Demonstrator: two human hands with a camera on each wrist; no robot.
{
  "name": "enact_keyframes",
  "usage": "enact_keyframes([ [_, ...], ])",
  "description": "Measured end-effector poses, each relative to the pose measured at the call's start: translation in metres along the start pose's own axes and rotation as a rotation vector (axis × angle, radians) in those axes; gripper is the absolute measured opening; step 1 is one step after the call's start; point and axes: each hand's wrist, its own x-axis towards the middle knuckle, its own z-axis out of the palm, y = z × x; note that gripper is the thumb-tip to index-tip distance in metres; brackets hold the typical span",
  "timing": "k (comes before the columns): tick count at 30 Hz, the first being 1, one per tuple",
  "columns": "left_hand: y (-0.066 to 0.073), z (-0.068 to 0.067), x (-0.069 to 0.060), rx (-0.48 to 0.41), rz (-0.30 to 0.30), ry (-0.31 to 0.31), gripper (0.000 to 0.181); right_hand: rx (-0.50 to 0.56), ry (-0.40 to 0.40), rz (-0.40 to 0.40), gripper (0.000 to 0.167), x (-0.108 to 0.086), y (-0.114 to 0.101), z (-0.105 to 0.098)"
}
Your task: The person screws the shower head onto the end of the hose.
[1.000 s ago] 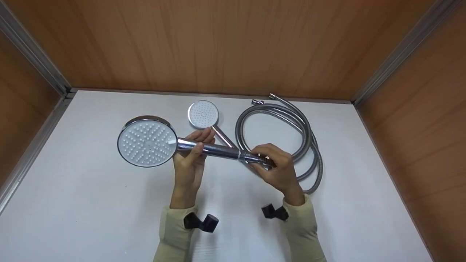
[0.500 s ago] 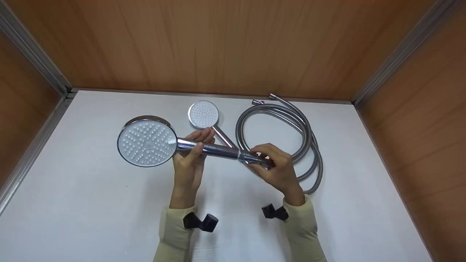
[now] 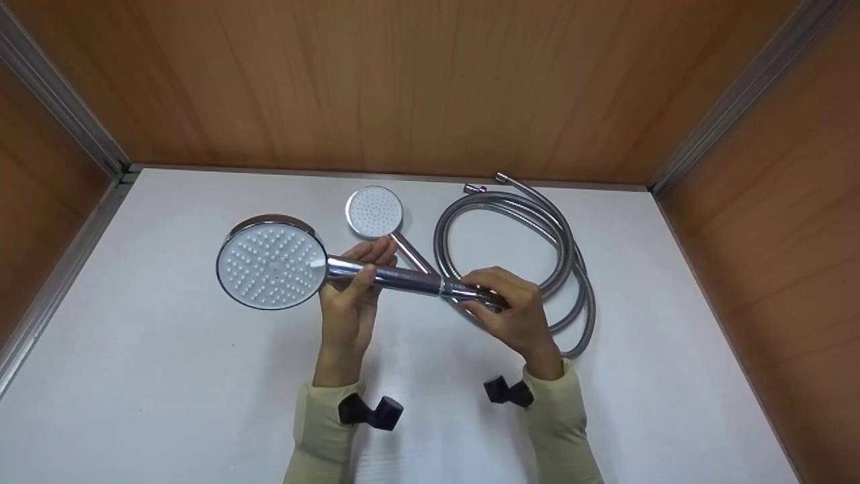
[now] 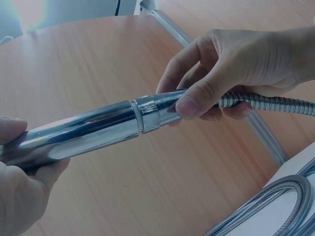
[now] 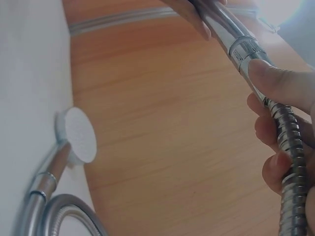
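A large round chrome shower head (image 3: 272,265) with a nubbed white face is held up above the table. My left hand (image 3: 349,302) grips its handle (image 3: 410,279) close to the head, thumb across the front. At the handle's other end, my right hand (image 3: 507,309) pinches the chrome hose connector (image 4: 170,101) between thumb and fingers. The connector meets the handle end with a thin seam in the left wrist view. From it a ribbed metal hose (image 5: 290,162) runs back under the right palm. The hand hides part of the connector.
A smaller shower head (image 3: 374,212) lies behind on the white table (image 3: 168,376), its handle joined to a hose. Coiled metal hoses (image 3: 568,269) lie at the right, two loose ends near the back edge. Wooden panels (image 3: 403,81) with metal rails enclose the table.
Almost nothing differs. Both hands keep their places on the shower head and the connector, with only very slight shifts in view.
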Motion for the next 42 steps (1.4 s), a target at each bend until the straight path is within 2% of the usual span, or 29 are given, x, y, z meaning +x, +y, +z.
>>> enact_keyframes([
  [7, 0.0001, -0.0002, 0.0001, 0.049, 0.005, -0.006, 0.023, 0.011, 0.000, 0.008, 0.029, -0.0006, 0.0009, 0.0003],
  [20, 0.0003, -0.0012, 0.0009, -0.016, 0.010, -0.022, 0.023, -0.038, -0.026, -0.004, 0.035, -0.0021, 0.0031, 0.0015],
  [25, -0.0001, -0.0017, 0.0012, 0.000, 0.014, -0.023, 0.023, -0.035, -0.009, -0.021, 0.029, -0.0009, 0.0034, 0.0019],
  [32, -0.0008, -0.0018, 0.0008, 0.021, 0.018, -0.023, 0.023, -0.033, -0.008, -0.023, 0.029, -0.0015, 0.0039, 0.0015],
  [42, -0.0030, -0.0007, 0.0007, 0.036, 0.054, -0.050, 0.023, -0.035, -0.013, -0.023, 0.029, -0.0014, 0.0030, -0.0002],
])
